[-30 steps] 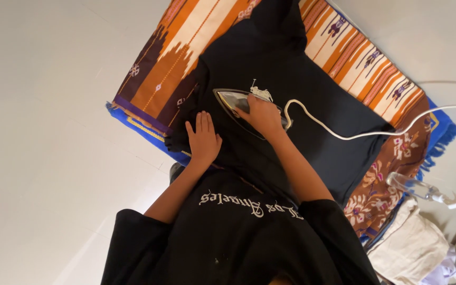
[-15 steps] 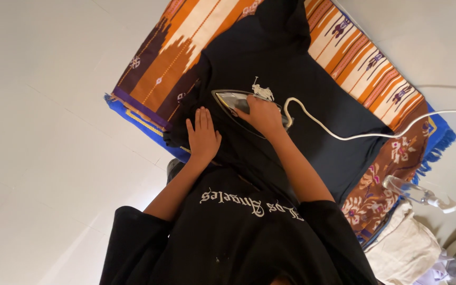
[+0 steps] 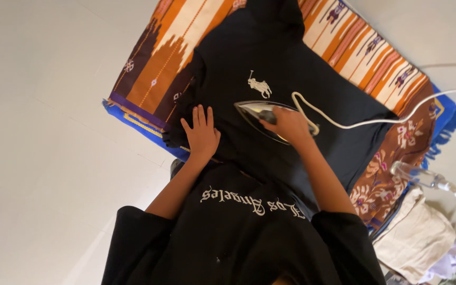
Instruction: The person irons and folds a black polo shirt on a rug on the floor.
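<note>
A black shirt (image 3: 270, 58) with a small white embroidered emblem (image 3: 259, 85) lies spread on a patterned orange, brown and blue cloth (image 3: 159, 58) on the floor. My right hand (image 3: 288, 124) grips the handle of a steel clothes iron (image 3: 257, 112), which rests flat on the shirt just below the emblem. Its white cord (image 3: 376, 119) runs off to the right. My left hand (image 3: 201, 132) lies flat, fingers spread, pressing the shirt's lower left part beside the iron.
Pale tiled floor (image 3: 43, 137) surrounds the cloth. At the right edge lie a clear plastic bottle (image 3: 428, 178) and folded pale cloths (image 3: 418, 237). My own black printed shirt fills the lower middle.
My right hand has slid the iron to the right and slightly toward me, uncovering the white emblem. My left hand stays flat in the same spot.
</note>
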